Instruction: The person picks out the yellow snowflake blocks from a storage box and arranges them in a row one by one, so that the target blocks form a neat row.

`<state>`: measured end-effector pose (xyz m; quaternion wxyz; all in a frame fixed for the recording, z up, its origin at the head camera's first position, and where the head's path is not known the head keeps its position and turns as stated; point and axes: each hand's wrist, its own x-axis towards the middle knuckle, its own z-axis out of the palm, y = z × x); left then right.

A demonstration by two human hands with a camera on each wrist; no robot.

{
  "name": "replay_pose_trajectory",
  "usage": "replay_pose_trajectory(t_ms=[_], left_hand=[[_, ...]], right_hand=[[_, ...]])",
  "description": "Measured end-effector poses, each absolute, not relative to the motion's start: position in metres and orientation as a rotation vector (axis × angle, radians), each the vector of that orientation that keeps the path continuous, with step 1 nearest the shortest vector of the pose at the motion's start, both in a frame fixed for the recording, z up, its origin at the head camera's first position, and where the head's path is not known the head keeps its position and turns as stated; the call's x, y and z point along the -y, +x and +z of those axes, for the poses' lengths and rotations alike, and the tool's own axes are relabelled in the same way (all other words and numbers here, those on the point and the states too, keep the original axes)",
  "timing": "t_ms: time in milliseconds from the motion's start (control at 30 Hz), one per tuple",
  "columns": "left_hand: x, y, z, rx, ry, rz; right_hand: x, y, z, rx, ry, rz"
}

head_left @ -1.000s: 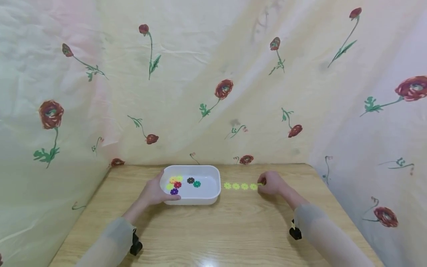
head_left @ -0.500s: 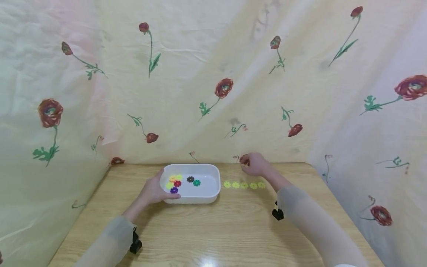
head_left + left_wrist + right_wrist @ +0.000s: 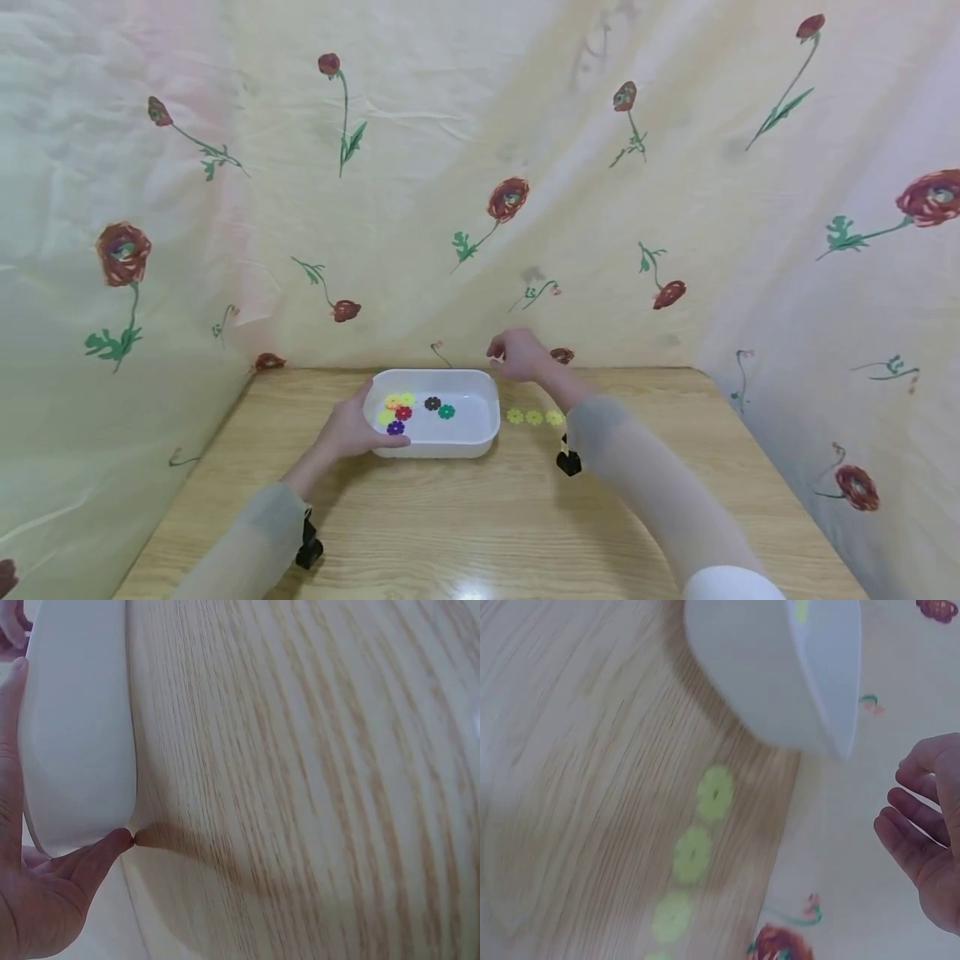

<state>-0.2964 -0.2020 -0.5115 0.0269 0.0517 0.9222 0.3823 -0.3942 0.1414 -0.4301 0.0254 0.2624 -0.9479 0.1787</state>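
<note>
My left hand (image 3: 348, 429) grips the left end of a white plastic tub (image 3: 442, 451), its thumb over the near rim. In the left wrist view its fingertips (image 3: 116, 838) touch the tub's lower corner. Inside lie flower-shaped plastic pieces: a black one (image 3: 432, 403), a green one (image 3: 447, 412), a red one (image 3: 403, 412), a purple one (image 3: 395, 427), plus yellow and orange ones bunched at the left. My right hand (image 3: 517, 354) hangs in the air behind the tub's back right corner, fingers loosely bent and holding nothing. Yellow flower pieces (image 3: 716, 793) form a row right of the tub.
The wooden table (image 3: 465, 517) ends at a flower-printed cloth (image 3: 420, 208) behind and on both sides. In the head view my right forearm (image 3: 637, 467) hides the right end of the yellow row.
My right hand set a yellow flower piece at the row's right end, let go, then rose and moved left toward the tub. My left hand and the tub stayed in place.
</note>
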Motion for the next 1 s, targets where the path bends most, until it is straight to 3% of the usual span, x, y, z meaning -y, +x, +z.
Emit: replay_pose_trajectory(t_ms=[1000], left_hand=[[0.204,-0.295,-0.508,-2.865,0.151,1.181]], right_hand=[[-0.021,-0.38,-0.447,2.992,1.016,0.599]])
